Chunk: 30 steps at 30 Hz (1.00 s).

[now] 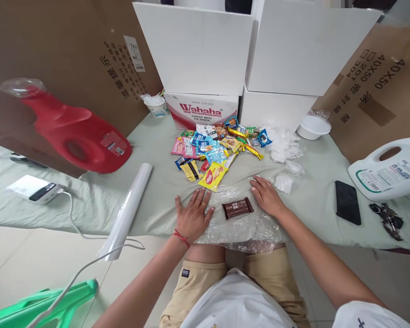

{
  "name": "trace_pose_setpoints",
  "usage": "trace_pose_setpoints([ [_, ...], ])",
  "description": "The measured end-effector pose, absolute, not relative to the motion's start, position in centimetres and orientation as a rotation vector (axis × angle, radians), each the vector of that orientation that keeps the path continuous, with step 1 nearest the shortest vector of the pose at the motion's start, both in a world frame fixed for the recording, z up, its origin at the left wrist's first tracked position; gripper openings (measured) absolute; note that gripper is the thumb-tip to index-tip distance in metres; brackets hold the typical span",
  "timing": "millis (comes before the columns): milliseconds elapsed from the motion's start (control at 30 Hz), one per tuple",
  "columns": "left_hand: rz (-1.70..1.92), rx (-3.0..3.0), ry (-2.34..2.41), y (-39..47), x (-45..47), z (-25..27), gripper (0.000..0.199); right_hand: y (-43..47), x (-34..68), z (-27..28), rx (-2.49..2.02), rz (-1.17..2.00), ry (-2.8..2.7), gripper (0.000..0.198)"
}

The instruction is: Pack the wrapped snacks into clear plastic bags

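Note:
A brown snack packet lies on a sheet of clear plastic film at the front of the table. The film hangs partly over the table's edge. My left hand, with a red string at the wrist, rests flat on the film's left side, fingers spread. On the other side, my right hand lies with fingers stretched out at the film's right edge. Neither hand touches the brown packet. Just beyond them is a yellow snack packet, in front of a pile of colourful wrapped snacks.
Crumpled clear film lies right of the pile. A film roll and red jug are at left. A black phone, keys and white jug are at right. White boxes stand behind.

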<state>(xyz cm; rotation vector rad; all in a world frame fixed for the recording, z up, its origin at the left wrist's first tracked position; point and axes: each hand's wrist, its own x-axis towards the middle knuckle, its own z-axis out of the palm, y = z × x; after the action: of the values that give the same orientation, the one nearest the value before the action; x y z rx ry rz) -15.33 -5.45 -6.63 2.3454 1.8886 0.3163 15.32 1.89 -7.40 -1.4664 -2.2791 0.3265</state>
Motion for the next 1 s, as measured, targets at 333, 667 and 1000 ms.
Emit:
trace_pose_setpoints([
  [333, 0.274, 2.314, 1.906, -5.2, -15.4, -6.8, 0.056, 17.5, 15.3, -0.9, -1.987, 0.102, -2.077, 0.030],
  [667, 0.192, 2.306, 1.960, -5.1, -15.4, -6.6, 0.057, 28.5, 14.7, -2.2, -1.821, -0.139, -2.477, 0.065],
  [1000, 0.230, 2.315, 1.963, -5.1, -15.4, -6.8, 0.056, 25.7, 15.6, -2.5, -1.974, -0.217, -2.236, 0.039],
])
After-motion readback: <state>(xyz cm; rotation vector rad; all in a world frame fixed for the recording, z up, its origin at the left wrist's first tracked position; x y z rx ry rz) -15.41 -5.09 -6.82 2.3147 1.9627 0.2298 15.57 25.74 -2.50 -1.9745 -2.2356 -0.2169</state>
